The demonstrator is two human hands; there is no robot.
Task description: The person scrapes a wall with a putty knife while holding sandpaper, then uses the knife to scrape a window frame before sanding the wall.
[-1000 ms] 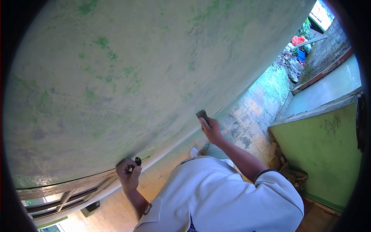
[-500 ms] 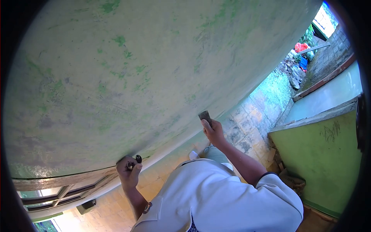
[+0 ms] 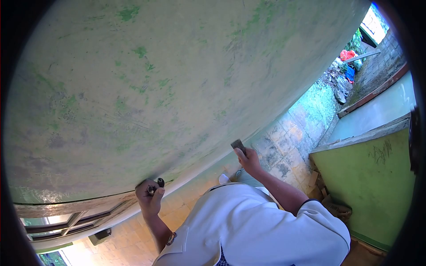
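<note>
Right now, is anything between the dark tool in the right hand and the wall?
Nothing visible. The right hand holds the dark tool up at the wall; the left hand, with a small dark rod, is aside.

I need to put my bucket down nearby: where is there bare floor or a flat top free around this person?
Free: the tiled floor between the stained wall and the green low wall, and the pale slab beyond its top edge. Crowded: wood scraps at its foot, rubbish pile at the far end.
</note>
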